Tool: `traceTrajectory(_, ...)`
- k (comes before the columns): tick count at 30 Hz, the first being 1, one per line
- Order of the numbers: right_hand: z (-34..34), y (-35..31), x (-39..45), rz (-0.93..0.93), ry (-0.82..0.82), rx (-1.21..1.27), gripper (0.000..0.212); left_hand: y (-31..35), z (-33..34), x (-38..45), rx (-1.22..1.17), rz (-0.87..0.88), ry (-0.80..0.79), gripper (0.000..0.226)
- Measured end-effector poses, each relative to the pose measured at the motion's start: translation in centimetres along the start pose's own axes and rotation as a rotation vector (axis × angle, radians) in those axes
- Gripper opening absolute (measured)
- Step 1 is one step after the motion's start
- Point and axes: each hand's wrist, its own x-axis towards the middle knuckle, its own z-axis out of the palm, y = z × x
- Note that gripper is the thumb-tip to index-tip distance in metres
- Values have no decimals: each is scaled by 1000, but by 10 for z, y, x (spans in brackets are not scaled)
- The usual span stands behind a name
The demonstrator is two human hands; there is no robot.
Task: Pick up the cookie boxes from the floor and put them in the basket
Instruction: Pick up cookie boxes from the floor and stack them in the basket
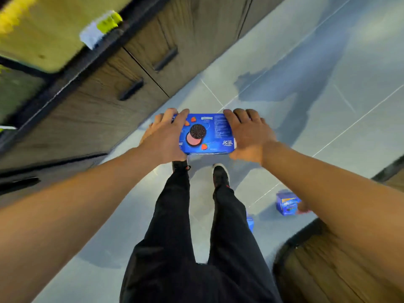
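Blue cookie box (206,134) gripped btwn left hand (165,136) & right hand (251,136) (2 more boxes (287,203) on floor (328,84)).

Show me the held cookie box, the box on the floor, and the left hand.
Held cookie box (206,134): head view, on the printed top face.
Floor box (287,203): head view, on its front face.
Left hand (166,136): head view, back of the hand.

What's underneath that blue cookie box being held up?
Below the cookie box, held by the left hand and right hand, lie grey floor tiles and two shoes; its underside is hidden.
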Motion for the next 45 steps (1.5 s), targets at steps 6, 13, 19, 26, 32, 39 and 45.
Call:
traceTrajectory(6, -67, -13, -72, -158, -63, -84, 110, 47, -37, -96, -52, -99, 99, 111)
traceTrajectory(13, -91, -92, -117, -524, -35, -326, 105, 37, -19, -233, -338, -437, 204, 116)
traceTrajectory(19, -80, -212, -146, -920, 134, -595, 98, 3, -4, -352, -739, -753, 241, 97)
traceTrajectory(26, -55, -368, -188, -1300, 328, -678, 69, -28, 35, -505, -1179, -840, 532, 76)
traceTrajectory(32, -21, -512, -259, -1369, 75, -667, 45, -64, 93, -631, -1113, -1029, 1008, 53)
traceTrajectory(39, 12, -643, -337, -1366, -203, -446, 55, -101, 129, -735, -1048, -999, 1525, 59)
traceTrajectory(45, 34, -727, -368, -1425, -165, -183, 61, -159, 143, -805, -1161, -1093, 1694, 50)
